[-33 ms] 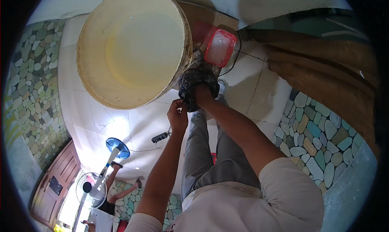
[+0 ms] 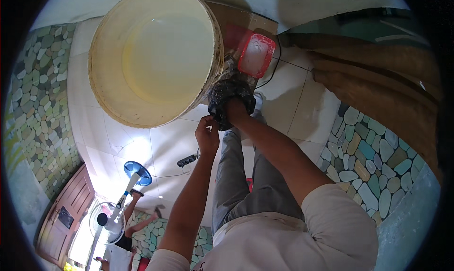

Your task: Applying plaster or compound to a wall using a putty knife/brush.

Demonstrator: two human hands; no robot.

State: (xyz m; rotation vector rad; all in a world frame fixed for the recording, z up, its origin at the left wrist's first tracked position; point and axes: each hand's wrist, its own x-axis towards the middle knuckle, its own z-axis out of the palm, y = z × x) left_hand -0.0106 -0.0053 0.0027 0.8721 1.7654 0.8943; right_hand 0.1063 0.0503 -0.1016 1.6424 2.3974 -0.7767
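A crumpled black plastic bag [image 2: 226, 100], spattered with pale specks, is around my right hand [image 2: 237, 111]. Only the wrist comes out of its opening, so the fingers of that hand are hidden. My left hand [image 2: 207, 133] is closed at the bag's near left edge, thumb and fingers pinching the plastic. Just beyond the bag on the left stands a large round cream-coloured tub [image 2: 109, 100] with a crusted rim and cloudy pale liquid inside. A red rectangular plastic container [image 2: 270, 48] holding whitish liquid is to the right, beyond my right hand.
A brown board [image 2: 260, 24] lies under the containers, with a black cable [image 2: 272, 77] beside it. Brown cloth [image 2: 378, 77] hangs at the right. On the tiled floor lies a black power strip [image 2: 186, 161]. A standing fan [image 2: 108, 221] and another person's leg [image 2: 141, 223] are lower left.
My hands and the black plastic bag hold the same place. The other person's foot at the lower left has shifted slightly.
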